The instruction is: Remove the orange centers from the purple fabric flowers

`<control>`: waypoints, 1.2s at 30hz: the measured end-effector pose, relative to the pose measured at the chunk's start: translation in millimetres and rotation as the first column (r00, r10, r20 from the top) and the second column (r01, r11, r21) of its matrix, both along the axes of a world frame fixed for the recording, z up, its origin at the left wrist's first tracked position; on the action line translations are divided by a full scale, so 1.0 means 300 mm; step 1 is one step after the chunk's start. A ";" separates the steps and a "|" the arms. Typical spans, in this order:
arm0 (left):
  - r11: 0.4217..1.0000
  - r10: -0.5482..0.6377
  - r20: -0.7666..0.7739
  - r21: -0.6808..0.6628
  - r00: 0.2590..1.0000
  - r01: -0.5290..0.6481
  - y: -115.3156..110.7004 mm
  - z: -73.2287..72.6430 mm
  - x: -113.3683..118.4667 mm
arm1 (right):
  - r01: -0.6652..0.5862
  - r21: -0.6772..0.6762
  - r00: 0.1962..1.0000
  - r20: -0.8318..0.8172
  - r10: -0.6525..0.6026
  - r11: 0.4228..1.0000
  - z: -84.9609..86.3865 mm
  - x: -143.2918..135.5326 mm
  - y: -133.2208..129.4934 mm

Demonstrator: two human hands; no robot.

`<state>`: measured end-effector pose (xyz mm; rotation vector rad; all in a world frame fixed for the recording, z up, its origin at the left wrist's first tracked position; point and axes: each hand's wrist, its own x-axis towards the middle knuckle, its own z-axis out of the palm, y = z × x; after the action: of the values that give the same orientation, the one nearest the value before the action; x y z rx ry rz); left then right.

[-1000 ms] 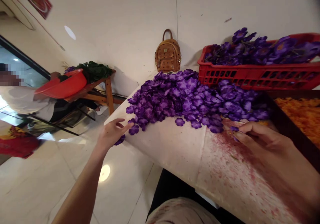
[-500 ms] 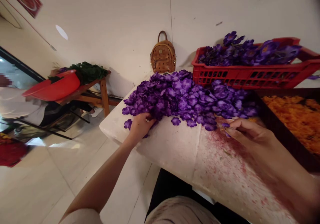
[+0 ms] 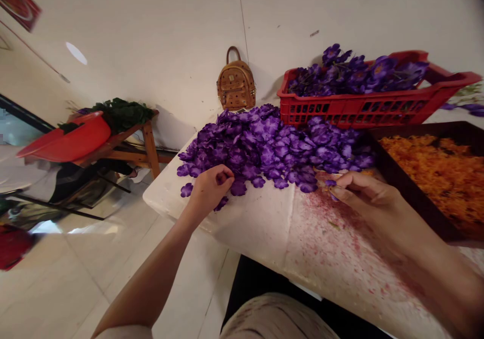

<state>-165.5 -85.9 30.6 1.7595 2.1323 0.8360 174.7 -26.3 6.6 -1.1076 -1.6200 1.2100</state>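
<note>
Purple petals (image 3: pixel 260 142) lie heaped along the far side of the pale table (image 3: pixel 260 218). At the heap's near left edge is my left hand (image 3: pixel 210 187), thumb and index finger closed in a pinch; whatever lies between them, if anything, is too small to make out. A few loose petals rest beside it. My right hand (image 3: pixel 365 190), right of the heap, pinches a small purple flower piece (image 3: pixel 331 184) between thumb and fingertips, above the red-stained part of the table.
Behind the heap stand a brown backpack (image 3: pixel 236 84) and a red crate (image 3: pixel 348 110) of purple flowers. A dark tray (image 3: pixel 419 193) of orange petals is at right. On the left, a wooden bench (image 3: pixel 150 147) bears a red basin (image 3: pixel 75 140); a seated person is partly visible.
My left hand has drawn back slightly from the heap, its pinch now more in view. The right hand keeps its hold on the flower piece. The whole view has shifted a little.
</note>
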 end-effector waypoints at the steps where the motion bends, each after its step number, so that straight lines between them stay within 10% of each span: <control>1: 1.000 0.007 -0.030 0.015 1.000 -0.007 -0.014 0.005 -0.006 | 0.001 -0.003 1.000 -0.003 -0.001 1.000 0.002 -0.002 -0.002; 15: 0.969 -0.084 -0.428 -0.247 0.900 -0.028 -0.047 -0.027 0.087 | -0.019 -0.013 1.000 0.013 0.019 1.000 -0.016 0.004 0.003; 21: 0.999 0.001 0.064 -0.032 0.998 0.001 -0.031 -0.017 0.066 | 0.001 -0.045 0.999 -0.041 -0.003 0.999 -0.016 0.003 -0.006; 25: 0.996 -0.029 0.440 -0.066 0.898 0.065 -0.001 0.034 0.128 | 0.042 -0.157 0.985 -0.157 -0.067 0.987 -0.002 -0.008 -0.010; 36: 0.906 -0.244 0.680 -0.095 0.692 0.412 0.155 0.077 0.363 | -0.131 -0.314 0.942 -0.336 0.019 0.940 0.138 -0.055 -0.025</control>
<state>-56.7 -39.4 53.8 1.3747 1.3318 0.8762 158.3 -33.7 48.1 -0.9828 -1.2397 1.6694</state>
